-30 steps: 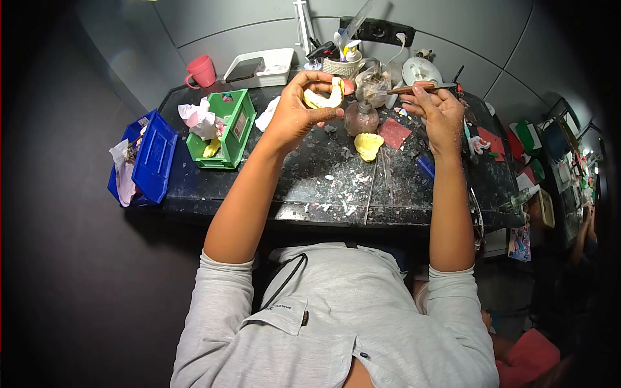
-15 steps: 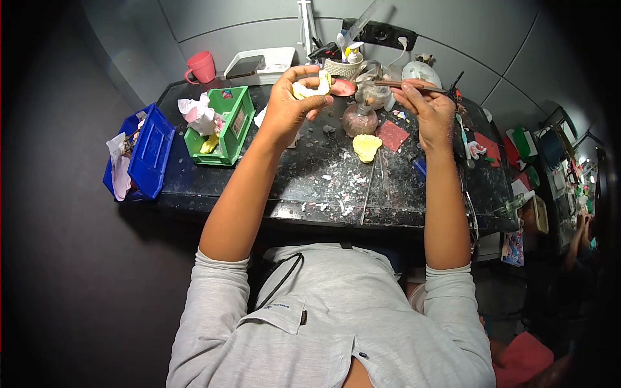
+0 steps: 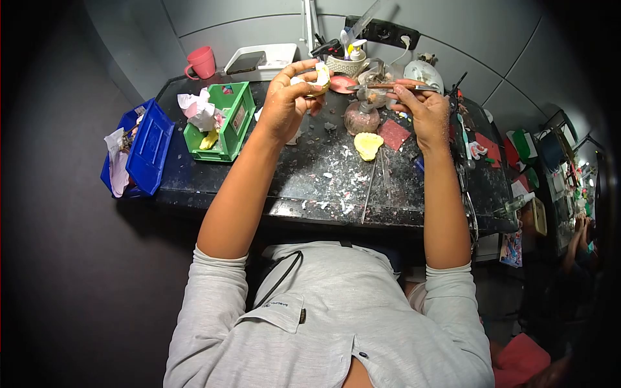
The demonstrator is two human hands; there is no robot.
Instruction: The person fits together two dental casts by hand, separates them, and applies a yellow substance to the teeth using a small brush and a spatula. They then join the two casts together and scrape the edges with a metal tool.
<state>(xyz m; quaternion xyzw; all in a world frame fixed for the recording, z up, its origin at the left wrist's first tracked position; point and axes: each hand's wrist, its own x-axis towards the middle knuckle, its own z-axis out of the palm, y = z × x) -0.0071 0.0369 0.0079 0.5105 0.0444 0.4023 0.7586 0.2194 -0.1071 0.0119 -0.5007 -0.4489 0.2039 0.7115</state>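
My left hand [image 3: 284,100] is raised over the back of the black bench, its fingers closed around a yellow horseshoe-shaped dental cast [image 3: 322,75]. Between the fingers and thumb of my right hand [image 3: 425,116] is a wax knife [image 3: 402,86] with a brown handle, held nearly level, its metal end pointing left toward the cast. Below the blade, a glass spirit lamp [image 3: 361,121] stands on the bench and overlaps it in view. A second yellow dental cast [image 3: 368,147] lies in front of the lamp, beside a square red wax sheet [image 3: 394,134].
White and pink scraps litter the bench [image 3: 304,171] around a thin metal tool [image 3: 369,194]. At left are a green bin [image 3: 243,123] with paper and a blue bin [image 3: 154,155]. Behind stand a pink mug [image 3: 201,63], a white tray [image 3: 281,57] and a basket [image 3: 346,66]. A toothbrush [image 3: 464,134] lies right.
The wax knife has shifted left and lies more level, its tip closer to the cast. My left hand has moved slightly left and up, with the cast turned a little.
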